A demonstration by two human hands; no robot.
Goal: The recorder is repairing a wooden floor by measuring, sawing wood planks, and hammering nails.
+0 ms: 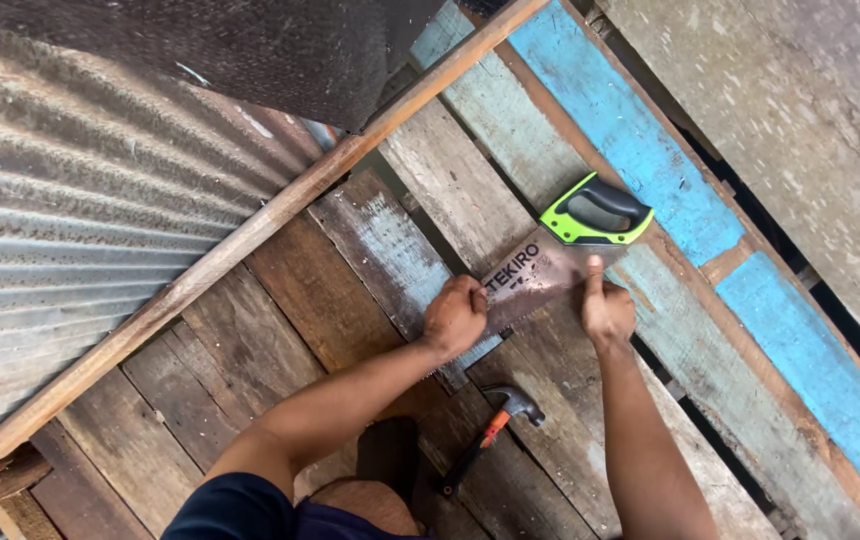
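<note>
A hand saw [535, 270] with a green and black handle [595, 212] lies flat on the wooden plank floor [280, 330]. My left hand [454, 314] presses down on the lower part of the blade, fingers curled. My right hand [606, 306] rests beside the blade near the handle, with its thumb laid on the metal. Both forearms reach up from the bottom of the view.
A claw hammer [495, 432] with an orange and black grip lies on the planks near my knee. A long wooden batten [250, 235] runs diagonally beside corrugated metal sheeting [60, 210]. Blue-painted planks [630, 140] and gaps between boards lie to the right.
</note>
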